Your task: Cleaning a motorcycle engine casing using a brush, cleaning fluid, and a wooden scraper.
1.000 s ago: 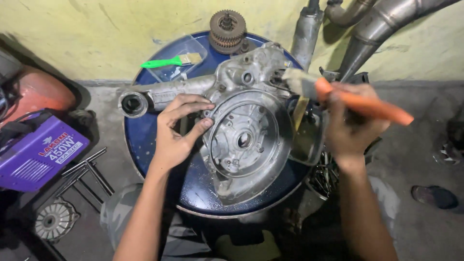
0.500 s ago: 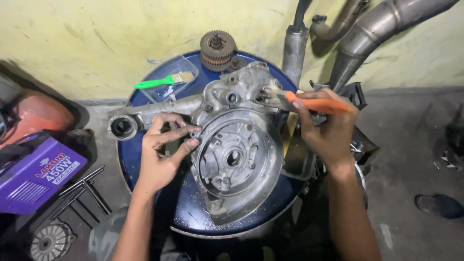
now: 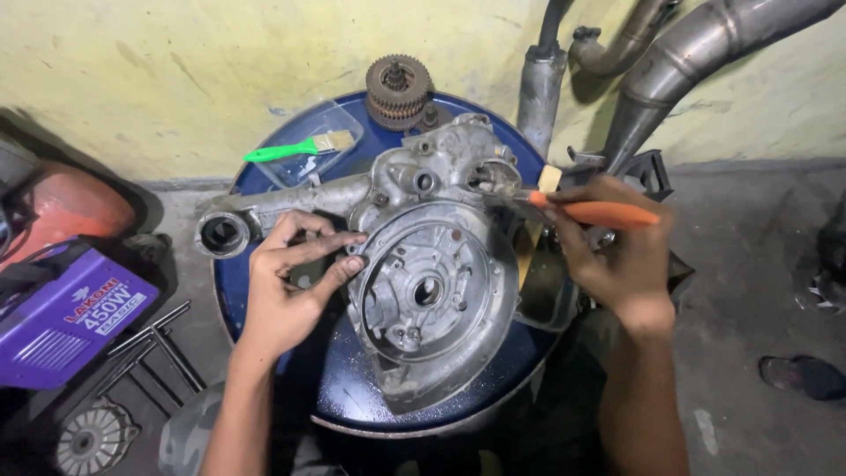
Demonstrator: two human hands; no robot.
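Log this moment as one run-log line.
left hand: steadies engine casing | right hand: holds orange-handled brush at casing top | support: blue drum

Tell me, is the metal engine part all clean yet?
Not quite. The big round face of the engine part looks mostly bare and grey. The left hand steadies its rim while the right hand works an orange-handled brush at the top corner. Dark grime shows along the lower edge and the long arm, so those look left.
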